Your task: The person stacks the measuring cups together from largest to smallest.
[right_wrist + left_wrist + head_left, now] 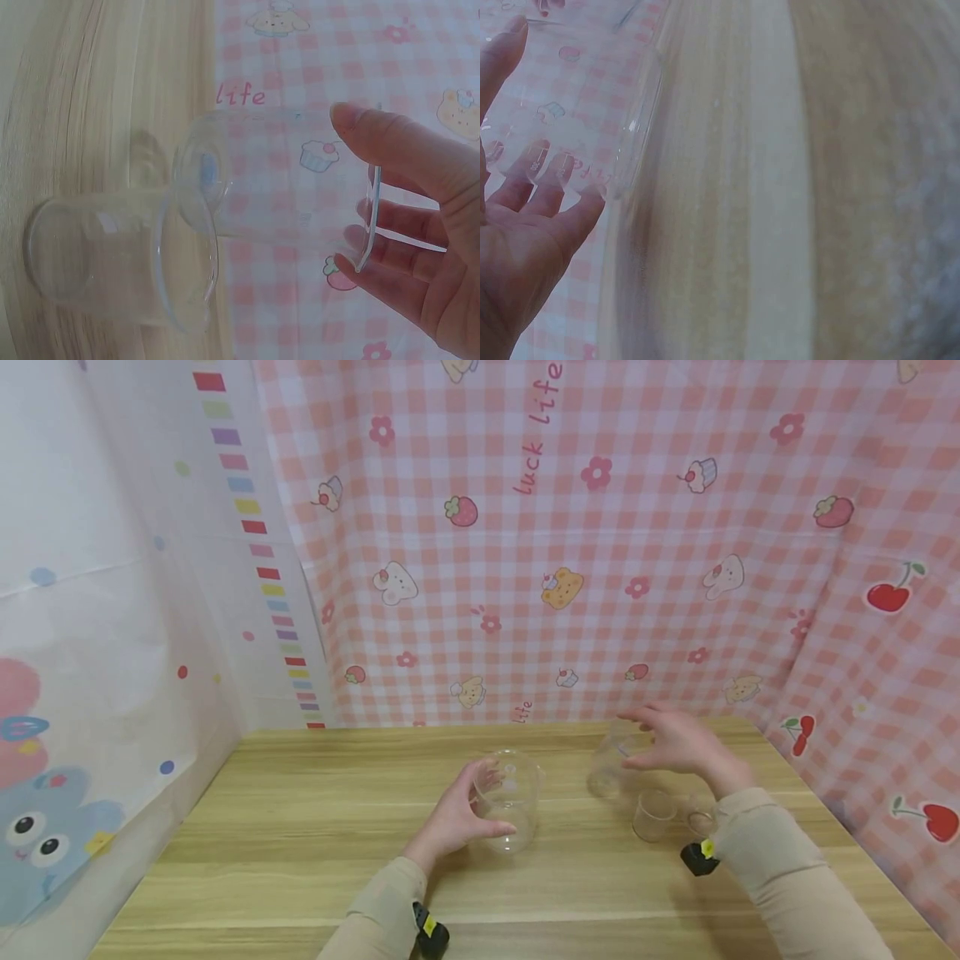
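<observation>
My left hand (457, 818) is wrapped round the side of a large clear glass beaker (521, 797), thumb in front and fingers behind. In the left wrist view the fingers (551, 184) show against the beaker's clear wall (592, 97). My right hand (678, 743) grips another clear beaker (277, 180) by its rim, thumb on one side and fingers on the other. That beaker leans in the head view and appears raised off the table. Below the right hand a smaller clear beaker (654, 818) stands upright; it shows larger in the right wrist view.
Beside the small beaker sits another small clear vessel (701, 822), partly hidden by the right sleeve (772, 852). The wooden table (300, 827) meets a pink checked cloth (525, 635) at the back and right. A white printed cloth (112, 635) hangs at the left.
</observation>
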`<state>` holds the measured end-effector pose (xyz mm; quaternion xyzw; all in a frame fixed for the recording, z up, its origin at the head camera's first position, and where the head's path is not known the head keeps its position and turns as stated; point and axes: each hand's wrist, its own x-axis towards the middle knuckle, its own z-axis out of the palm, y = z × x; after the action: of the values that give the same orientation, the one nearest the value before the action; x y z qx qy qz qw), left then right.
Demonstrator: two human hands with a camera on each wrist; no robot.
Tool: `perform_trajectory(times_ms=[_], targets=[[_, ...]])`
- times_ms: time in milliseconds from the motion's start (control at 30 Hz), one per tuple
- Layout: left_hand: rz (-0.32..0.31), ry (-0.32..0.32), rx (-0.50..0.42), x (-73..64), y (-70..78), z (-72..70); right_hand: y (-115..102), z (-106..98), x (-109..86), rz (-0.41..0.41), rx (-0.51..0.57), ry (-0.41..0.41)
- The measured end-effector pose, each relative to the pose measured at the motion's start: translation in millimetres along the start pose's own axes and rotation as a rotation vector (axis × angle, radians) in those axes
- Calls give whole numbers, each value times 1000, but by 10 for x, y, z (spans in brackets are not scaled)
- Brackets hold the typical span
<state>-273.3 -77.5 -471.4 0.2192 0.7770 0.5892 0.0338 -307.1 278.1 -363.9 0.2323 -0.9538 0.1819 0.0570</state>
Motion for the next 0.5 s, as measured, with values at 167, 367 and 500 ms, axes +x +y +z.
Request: perform_trajectory(times_ms=[167, 367, 500], targets=[[-13, 3, 13, -1, 6, 1, -43, 18, 8, 13, 14, 4], [-14, 2, 12, 0, 7, -1, -108, 22, 18, -5, 9, 18], [-5, 0, 4, 0, 6, -2, -149, 19, 27, -18, -2, 26]])
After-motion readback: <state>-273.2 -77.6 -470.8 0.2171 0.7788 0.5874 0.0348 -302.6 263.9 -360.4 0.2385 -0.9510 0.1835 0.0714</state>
